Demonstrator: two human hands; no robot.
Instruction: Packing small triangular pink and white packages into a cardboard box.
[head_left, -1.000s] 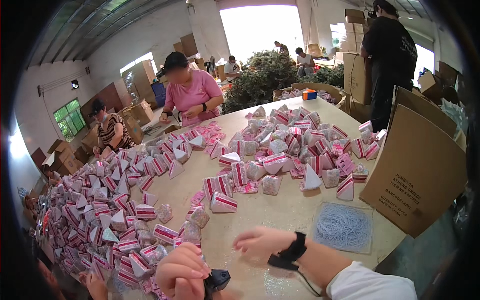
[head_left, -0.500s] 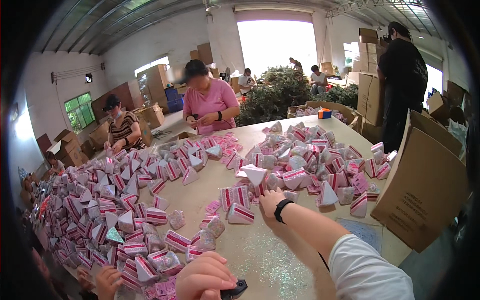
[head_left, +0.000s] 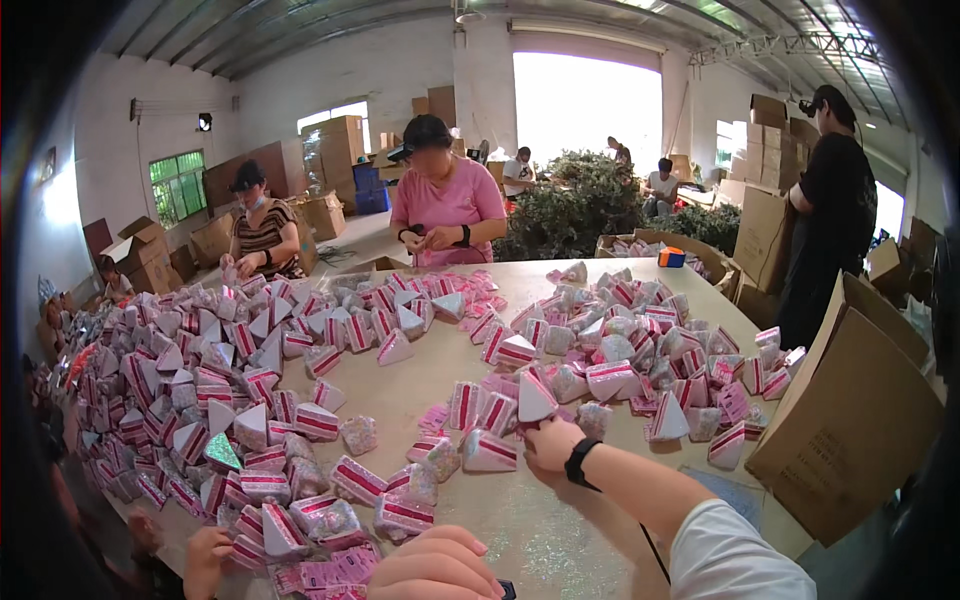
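Note:
My right hand (head_left: 553,443), with a black wristband, reaches into the middle of the table. Its fingers are bent against the lower end of a toy cake slice (head_left: 536,398), a white wedge with pink-red stripes; the fingertips are partly hidden under it. Beside that hand lie another toy cake slice (head_left: 489,452) and several more in clear glittery wrapping. At the lower edge my left hand (head_left: 440,565) is closed, knuckles up. Only a sliver of a black object (head_left: 507,590) shows by its fingers, so its kind is hidden.
A large heap of wrapped cake slices (head_left: 240,400) covers the table's left side, another pile (head_left: 640,350) its far right. Pink cards (head_left: 340,570) lie near the front. An open cardboard box (head_left: 850,410) stands at right. A co-worker's hand (head_left: 207,555) is at lower left; people work opposite.
The view has shifted, moving the scene right and slightly down. The toy cake slice at my right hand has turned more upright. My left hand sits lower, showing less of the black object.

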